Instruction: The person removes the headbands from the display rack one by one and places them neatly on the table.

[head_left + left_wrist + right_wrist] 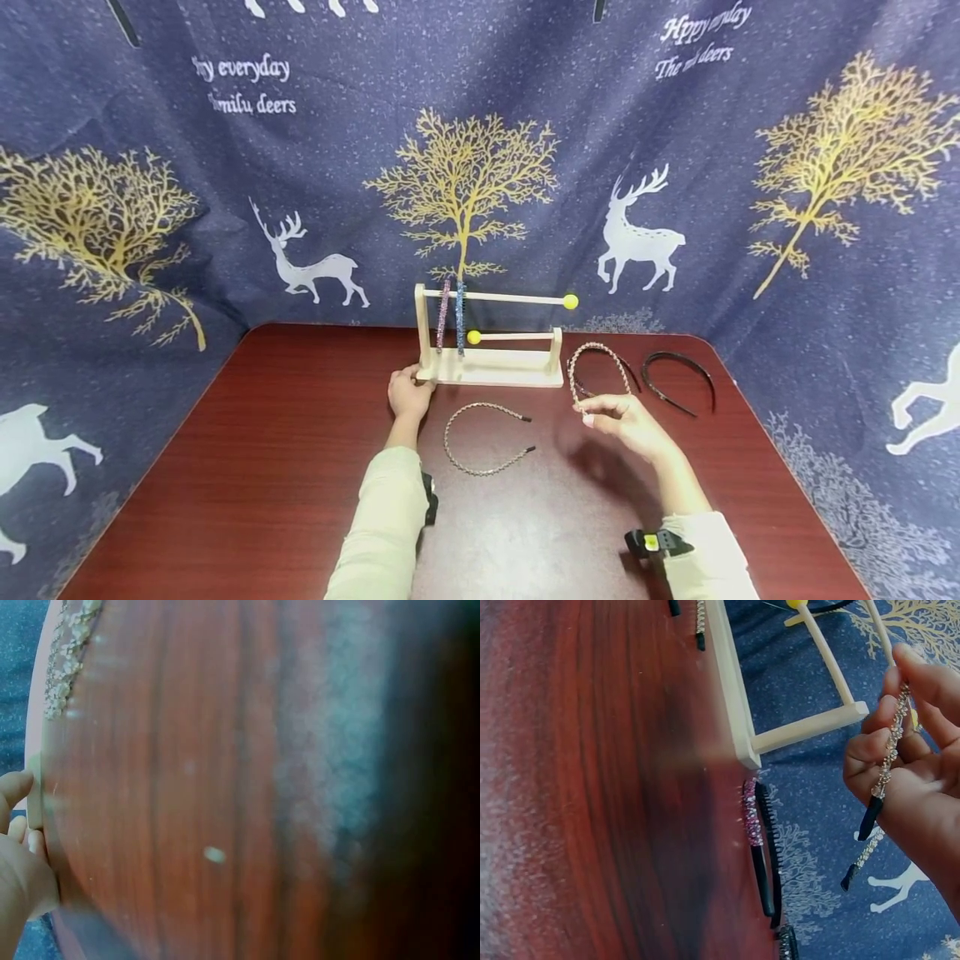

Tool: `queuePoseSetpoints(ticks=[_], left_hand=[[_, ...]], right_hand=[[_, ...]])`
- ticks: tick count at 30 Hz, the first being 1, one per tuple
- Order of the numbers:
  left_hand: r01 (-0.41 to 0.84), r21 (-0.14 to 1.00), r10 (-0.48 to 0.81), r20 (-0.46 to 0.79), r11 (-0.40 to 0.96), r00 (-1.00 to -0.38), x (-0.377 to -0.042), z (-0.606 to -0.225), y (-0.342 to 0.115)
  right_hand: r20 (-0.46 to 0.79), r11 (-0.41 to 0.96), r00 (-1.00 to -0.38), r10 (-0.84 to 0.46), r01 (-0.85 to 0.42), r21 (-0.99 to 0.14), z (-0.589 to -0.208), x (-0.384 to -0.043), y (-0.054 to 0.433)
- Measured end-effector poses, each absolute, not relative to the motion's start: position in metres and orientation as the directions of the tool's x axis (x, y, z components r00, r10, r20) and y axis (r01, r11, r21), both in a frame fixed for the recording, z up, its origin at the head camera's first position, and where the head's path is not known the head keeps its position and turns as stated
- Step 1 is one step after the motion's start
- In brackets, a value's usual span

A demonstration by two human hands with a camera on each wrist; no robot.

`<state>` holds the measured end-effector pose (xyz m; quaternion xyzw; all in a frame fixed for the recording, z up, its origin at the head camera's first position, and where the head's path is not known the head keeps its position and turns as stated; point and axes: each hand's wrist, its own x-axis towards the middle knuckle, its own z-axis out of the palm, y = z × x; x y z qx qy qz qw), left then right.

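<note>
My left hand (410,395) grips the left end of the base of a pale wooden stand (495,378); fingers and thumb lie about its edge in the left wrist view. A pink glittery headband (443,317) and a blue one (461,321) hang on the upper rod at its left end. To the right of the stand, my right hand (618,423) pinches a gold beaded headband (891,750), held raised with its arch upward. Another gold headband (486,473) lies on the table between my hands, its ends pointing right.
Behind the held headband, a pink glittery headband (751,814) with black ends lies at the stand's right. A black headband (678,357) rests farther right on the red-brown table (300,467). Yellow balls cap the rods, the upper one (571,302) at the right. A patterned blue cloth hangs behind.
</note>
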<state>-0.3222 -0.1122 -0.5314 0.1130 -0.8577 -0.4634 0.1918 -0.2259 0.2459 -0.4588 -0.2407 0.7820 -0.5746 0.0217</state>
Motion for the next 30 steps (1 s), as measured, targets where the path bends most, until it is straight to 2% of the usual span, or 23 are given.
queuePoseSetpoints(ticks=[9,19,25,30], left_hand=[[-0.018,0.835,-0.366,0.221,0.550,-0.904,-0.322,-0.530,-0.112],[-0.015,0.833,-0.370,0.229,0.553,-0.900,-0.320,-0.528,-0.112],[-0.013,0.840,-0.371,0.226,0.543,-0.901,-0.320,-0.528,-0.111],[-0.014,0.837,-0.368,0.226,0.548,-0.902,-0.321,-0.531,-0.111]], right_hand=[[0.145,0.233,-0.782,-0.606,-0.349,-0.908,-0.470,-0.225,0.250],[0.040,0.263,-0.677,-0.735,-0.339,-0.903,-0.480,-0.222,0.244],[-0.017,0.283,-0.653,-0.757,-0.305,-0.909,-0.487,-0.220,0.240],[-0.072,0.345,-0.680,-0.730,-0.275,-0.897,-0.492,-0.218,0.239]])
